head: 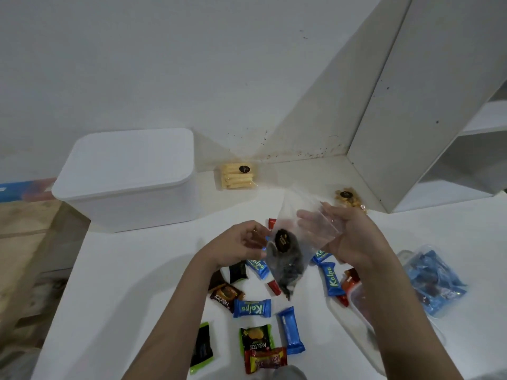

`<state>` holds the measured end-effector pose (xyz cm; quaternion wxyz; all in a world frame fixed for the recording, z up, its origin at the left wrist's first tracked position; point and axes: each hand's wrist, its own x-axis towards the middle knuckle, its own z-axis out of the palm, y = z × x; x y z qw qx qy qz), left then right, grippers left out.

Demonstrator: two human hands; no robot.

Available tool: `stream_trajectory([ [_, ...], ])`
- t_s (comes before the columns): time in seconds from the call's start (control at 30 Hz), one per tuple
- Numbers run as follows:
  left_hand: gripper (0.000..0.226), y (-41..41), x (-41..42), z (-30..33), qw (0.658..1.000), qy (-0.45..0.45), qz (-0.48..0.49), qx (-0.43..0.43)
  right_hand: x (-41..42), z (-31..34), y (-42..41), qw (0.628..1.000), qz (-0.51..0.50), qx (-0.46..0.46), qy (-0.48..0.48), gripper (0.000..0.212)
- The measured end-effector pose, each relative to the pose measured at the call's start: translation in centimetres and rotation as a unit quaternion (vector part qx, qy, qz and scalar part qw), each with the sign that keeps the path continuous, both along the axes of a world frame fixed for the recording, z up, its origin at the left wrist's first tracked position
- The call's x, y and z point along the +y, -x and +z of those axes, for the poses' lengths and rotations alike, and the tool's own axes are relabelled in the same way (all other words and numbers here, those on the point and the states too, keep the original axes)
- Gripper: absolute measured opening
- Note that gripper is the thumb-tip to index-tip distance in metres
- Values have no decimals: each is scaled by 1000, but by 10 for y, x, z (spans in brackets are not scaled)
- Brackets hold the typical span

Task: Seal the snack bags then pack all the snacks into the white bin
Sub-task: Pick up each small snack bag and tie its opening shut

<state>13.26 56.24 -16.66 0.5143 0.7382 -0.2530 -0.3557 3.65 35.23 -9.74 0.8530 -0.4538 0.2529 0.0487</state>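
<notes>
I hold a clear snack bag (pixel 286 259) with dark snacks and a black round sticker above the table. My left hand (pixel 241 246) pinches its left edge. My right hand (pixel 343 231) grips the bag's clear upper part, its fingers showing through the plastic. The white bin (pixel 129 179) stands at the back left with its lid on. A clear bag of yellow sticks (pixel 237 176) lies by the wall, and a bag of brown nuts (pixel 348 200) sits just behind my right hand. Several wrapped snacks, such as a blue Kalpa bar (pixel 252 308), lie scattered on the white table (pixel 123 297).
A clear bag of blue-wrapped snacks (pixel 433 278) lies at the right. A clear container with a red rim (pixel 356 300) sits under my right forearm. A white shelf unit (pixel 439 119) rises at the back right. The table's left edge drops to a wooden floor.
</notes>
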Motion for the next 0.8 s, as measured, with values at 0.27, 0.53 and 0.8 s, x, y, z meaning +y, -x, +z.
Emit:
stream_trajectory([
  [0.27,27,-8,-45,-34,997,-3,-47,62,-39,-47,-5,986,-67,36,-145,25],
  [0.53,28,-45,-96,-78,988,-56,117,84,-56,-98,-25,988,-47,141,40,33],
  [0.8,26,-119,-157,-97,979,-116,151,-77,-85,-115,-112,985,-61,149,65,61],
])
